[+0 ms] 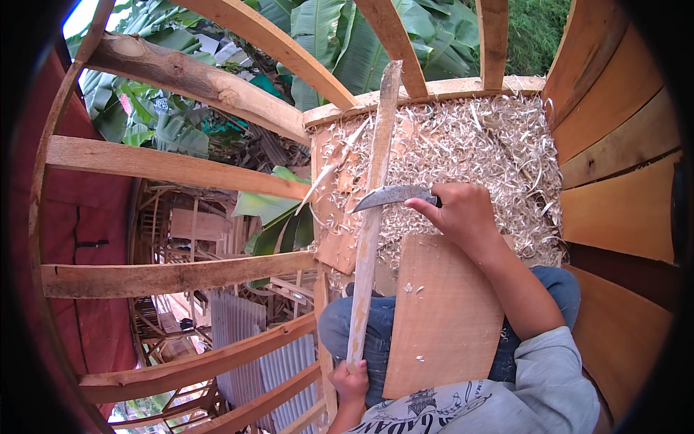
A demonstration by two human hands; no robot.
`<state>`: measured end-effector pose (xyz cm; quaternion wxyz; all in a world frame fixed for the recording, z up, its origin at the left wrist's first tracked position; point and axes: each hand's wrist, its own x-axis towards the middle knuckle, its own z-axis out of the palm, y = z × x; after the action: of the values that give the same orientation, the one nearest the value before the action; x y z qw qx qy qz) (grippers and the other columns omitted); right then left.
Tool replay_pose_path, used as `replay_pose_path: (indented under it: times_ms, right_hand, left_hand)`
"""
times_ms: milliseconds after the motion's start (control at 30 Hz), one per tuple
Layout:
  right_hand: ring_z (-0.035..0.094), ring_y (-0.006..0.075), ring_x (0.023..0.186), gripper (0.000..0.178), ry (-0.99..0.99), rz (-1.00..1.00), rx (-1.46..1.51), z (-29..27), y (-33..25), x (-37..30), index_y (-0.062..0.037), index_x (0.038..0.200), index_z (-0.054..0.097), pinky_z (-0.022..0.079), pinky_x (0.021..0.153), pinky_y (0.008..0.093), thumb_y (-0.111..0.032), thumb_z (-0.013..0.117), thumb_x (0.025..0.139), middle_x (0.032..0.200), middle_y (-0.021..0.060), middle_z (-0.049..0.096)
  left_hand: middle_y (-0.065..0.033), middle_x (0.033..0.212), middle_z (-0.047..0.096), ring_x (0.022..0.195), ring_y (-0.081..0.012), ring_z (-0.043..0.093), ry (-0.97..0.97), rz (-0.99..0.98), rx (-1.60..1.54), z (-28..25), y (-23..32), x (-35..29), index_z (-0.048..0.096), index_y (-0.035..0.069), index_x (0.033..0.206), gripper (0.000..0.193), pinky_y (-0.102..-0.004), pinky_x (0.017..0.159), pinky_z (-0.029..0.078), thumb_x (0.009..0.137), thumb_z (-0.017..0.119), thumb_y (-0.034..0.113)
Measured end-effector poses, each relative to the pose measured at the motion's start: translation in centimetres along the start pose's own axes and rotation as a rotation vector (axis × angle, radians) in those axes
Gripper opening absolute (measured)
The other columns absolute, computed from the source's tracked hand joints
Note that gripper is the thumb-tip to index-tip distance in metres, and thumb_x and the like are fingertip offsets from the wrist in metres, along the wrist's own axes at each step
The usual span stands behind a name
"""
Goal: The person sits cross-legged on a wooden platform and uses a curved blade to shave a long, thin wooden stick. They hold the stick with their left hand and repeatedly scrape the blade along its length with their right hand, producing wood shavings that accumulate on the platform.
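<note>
At nine o'clock in the view hangs a dark red sheet [108,210], and in front of it straight wooden slats [173,168] run toward the middle. A thick, knotty brown log [195,79] slants in at ten to eleven o'clock, and a grey corrugated metal sheet [242,336] stands at eight, outside the slats. Broad green leaves [318,36] fill the space toward twelve.

The left hand [350,381], near six o'clock, is closed round the near end of a long, narrow, pale wooden strip [370,239]. From that hand the strip runs up to just past twelve, between the blue-jeaned legs at its near part and over the shavings beyond.

The right hand [463,213], at one o'clock from the left and well apart from it, grips the dark handle of a curved grey metal knife [390,194]. The strip lies at nine o'clock from this hand; the blade crosses over it, tip past its left edge. Whether the edge bites into the wood cannot be told.

A flat, light-brown wooden board [444,318] lies across the lap, at two o'clock from the left hand. Curly, cream-coloured wood shavings [499,159] spread thickly above the right hand, at twelve to one. Wide orange-brown wooden planks [618,213] form a wall at three o'clock.
</note>
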<state>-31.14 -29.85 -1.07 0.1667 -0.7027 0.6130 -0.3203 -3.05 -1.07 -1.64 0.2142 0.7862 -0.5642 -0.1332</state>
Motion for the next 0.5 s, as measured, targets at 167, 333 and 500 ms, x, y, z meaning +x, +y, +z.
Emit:
replay_pose_path:
  times_ms: [167,333,500]
  right_hand:
    - [0.059,0.0256,0.046,0.062,-0.156,-0.155,0.038,-0.2,-2.6,-1.3,-0.0056,0.057,0.058,0.046,0.046,0.0352,-0.061,0.052,0.083,0.051,0.0113,0.056]
    - [0.056,0.0223,0.042,0.056,-0.13,-0.183,0.08,0.7,-1.7,-0.7,-0.009,0.057,0.058,0.045,0.044,0.0345,-0.059,0.056,0.082,0.049,0.0064,0.055]
    - [0.061,0.0276,0.049,0.059,-0.054,-0.034,0.1,0.6,0.8,0.1,-0.0065,0.062,0.061,0.048,0.049,0.036,-0.06,0.05,0.085,0.052,0.0106,0.058]
  left_hand:
    - [-0.0185,0.049,0.049,0.047,-0.0374,0.055,-0.001,-0.004,-0.02,0.2,-0.1,0.0,0.056,-0.002,0.063,0.057,-0.0398,0.045,0.04,0.083,0.061,0.052]
    - [-0.0168,0.048,0.047,0.045,-0.0329,0.055,-0.021,-0.044,-0.052,0.1,-0.3,-0.1,0.055,-0.002,0.063,0.059,-0.0377,0.045,0.04,0.082,0.061,0.053]
    - [-0.0162,0.048,0.047,0.045,-0.0309,0.055,0.005,-0.005,-0.027,0.1,0.0,0.0,0.055,-0.002,0.062,0.059,-0.0369,0.046,0.039,0.082,0.062,0.052]
